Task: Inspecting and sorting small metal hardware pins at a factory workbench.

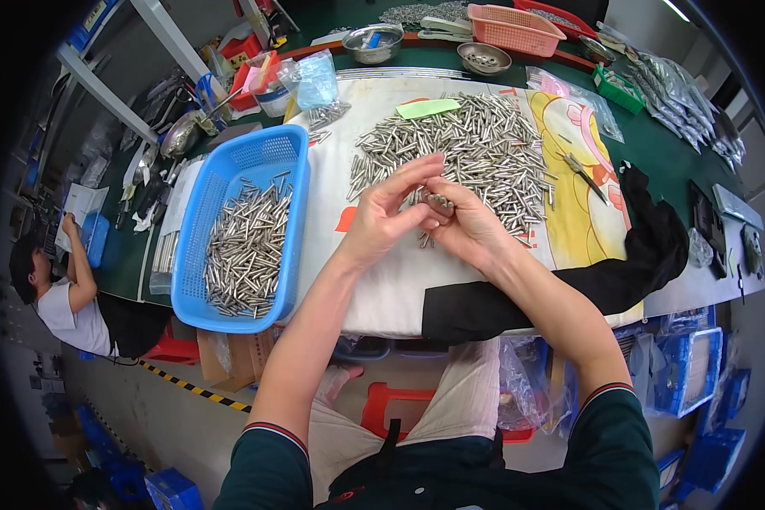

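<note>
A small bundle of short silver metal pins point(439, 202) lies in my right hand point(472, 228), whose fingers are curled round it. My left hand point(382, 217) is up against it, fingers stretched out and spread from the thumb; the thumb tip reaches the bundle. Both hands are over the near edge of a wide heap of loose metal pins point(484, 144) on a cloth-covered table. A strip of green paper point(427, 109) lies on the heap. To the left, a blue plastic basket point(187, 246) holds many more pins.
A black cloth point(527, 297) lies along the front right edge. Pliers-like tool point(585, 177) rests on the yellow print. Behind stand metal bowls point(374, 55), a pink basket point(518, 36) and a green tray point(618, 92). Another person point(68, 289) sits at far left.
</note>
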A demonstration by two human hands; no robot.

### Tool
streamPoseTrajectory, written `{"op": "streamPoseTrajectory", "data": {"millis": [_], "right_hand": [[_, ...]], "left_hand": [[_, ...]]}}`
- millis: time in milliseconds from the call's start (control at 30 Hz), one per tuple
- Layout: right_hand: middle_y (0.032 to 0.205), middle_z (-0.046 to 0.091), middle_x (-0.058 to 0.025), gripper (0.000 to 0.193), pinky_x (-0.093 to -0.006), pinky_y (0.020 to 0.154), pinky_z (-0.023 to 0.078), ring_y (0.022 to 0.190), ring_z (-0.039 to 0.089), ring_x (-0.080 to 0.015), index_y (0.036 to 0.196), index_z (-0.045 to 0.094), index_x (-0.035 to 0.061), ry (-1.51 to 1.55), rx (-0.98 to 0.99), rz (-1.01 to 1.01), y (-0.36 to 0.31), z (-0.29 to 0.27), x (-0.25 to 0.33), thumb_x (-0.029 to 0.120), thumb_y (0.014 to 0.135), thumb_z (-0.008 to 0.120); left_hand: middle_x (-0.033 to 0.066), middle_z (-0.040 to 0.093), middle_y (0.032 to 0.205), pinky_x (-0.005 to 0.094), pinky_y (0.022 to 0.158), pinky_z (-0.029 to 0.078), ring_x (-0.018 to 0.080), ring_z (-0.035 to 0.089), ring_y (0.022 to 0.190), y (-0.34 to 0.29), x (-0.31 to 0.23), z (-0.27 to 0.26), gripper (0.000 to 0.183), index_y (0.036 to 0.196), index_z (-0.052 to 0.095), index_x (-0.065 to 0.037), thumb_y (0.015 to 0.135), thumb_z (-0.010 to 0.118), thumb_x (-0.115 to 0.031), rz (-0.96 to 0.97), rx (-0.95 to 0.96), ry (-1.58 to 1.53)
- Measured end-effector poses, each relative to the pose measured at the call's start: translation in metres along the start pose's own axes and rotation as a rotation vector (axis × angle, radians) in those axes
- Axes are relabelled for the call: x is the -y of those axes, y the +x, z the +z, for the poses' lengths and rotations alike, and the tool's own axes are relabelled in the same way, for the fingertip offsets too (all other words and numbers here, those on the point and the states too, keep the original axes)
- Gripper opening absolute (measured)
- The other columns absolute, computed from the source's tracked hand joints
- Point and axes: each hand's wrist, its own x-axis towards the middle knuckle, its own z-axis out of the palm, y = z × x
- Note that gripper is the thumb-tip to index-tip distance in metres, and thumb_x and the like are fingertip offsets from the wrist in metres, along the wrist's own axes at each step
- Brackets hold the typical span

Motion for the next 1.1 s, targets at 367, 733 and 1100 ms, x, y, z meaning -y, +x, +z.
{"op": "streamPoseTrajectory", "data": {"millis": [367,733,1100], "right_hand": [[0.058,0.026,0.0033,0.023,-0.0213,0.051,0.028,0.054,0.026,-0.0077,0.109,0.051,-0.0017,0.341,0.209,0.187,-0.001,0.002,0.017,0.007,0.088,0.054],[0.081,0.059,0.0018,0.023,-0.0192,0.057,0.039,0.065,0.047,-0.0024,0.103,0.062,0.0014,-1.042,0.190,-0.570,0.022,0.074,0.006,0.013,0.091,0.046],[0.071,0.064,-0.0133,0.035,-0.0358,0.062,0.047,0.063,0.062,-0.0277,0.089,0.066,0.0014,-1.633,0.102,-0.878,0.079,0.131,0.000,0.034,0.083,0.054]], "left_hand": [[0.0121,0.049,0.130,0.0362,0.105,0.031,0.0195,0.043,0.123,0.000,-0.003,-0.005,0.052,0.123,0.050,-0.001,0.072,0.044,0.006,-0.006,-0.159,-0.136],[0.0076,0.057,0.105,0.0259,0.084,0.041,0.0127,0.052,0.092,0.001,0.014,-0.022,0.036,0.103,0.057,0.002,0.071,0.044,0.011,0.006,-0.975,0.024],[0.0071,0.062,0.079,0.0267,0.061,0.045,0.0118,0.057,0.072,-0.004,0.026,-0.031,0.010,0.086,0.061,0.002,0.079,0.057,-0.003,-0.140,-0.819,0.315]]}}
